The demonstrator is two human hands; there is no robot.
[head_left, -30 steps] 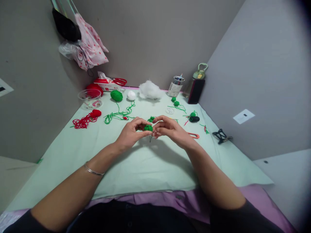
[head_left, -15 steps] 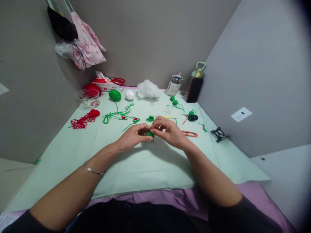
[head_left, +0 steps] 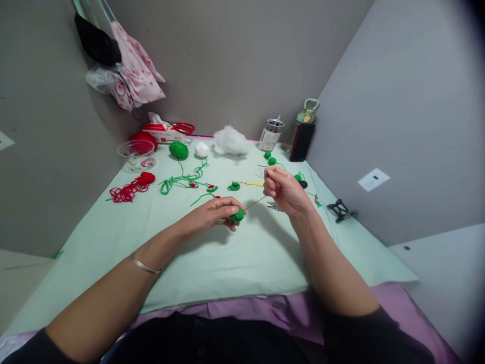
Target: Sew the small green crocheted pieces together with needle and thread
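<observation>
A small green crocheted piece [head_left: 237, 216] is pinched between the thumb and fingers of my left hand [head_left: 217, 213], just above the table. From it a thin dark thread [head_left: 255, 203] runs taut up and right to my right hand [head_left: 282, 188], whose fingers are closed on its other end. Whether a needle sits in those fingers is hidden. Scissor blades [head_left: 274, 206] show beneath my right hand; their handles are covered. A yellow crochet hook [head_left: 253, 183] lies behind, beside a small green yarn coil [head_left: 234, 186].
Red yarn [head_left: 131, 188], a clear plastic tub [head_left: 137, 156] and a green yarn ball [head_left: 179, 150] lie left. White stuffing [head_left: 231, 141], a pen can [head_left: 271, 135] and a phone [head_left: 302, 142] stand along the back. A black stand [head_left: 341, 210] is at the right edge.
My right hand has moved up and right, away from the green crocheted piece, drawing the thread taut. My left hand has turned slightly and still holds the piece.
</observation>
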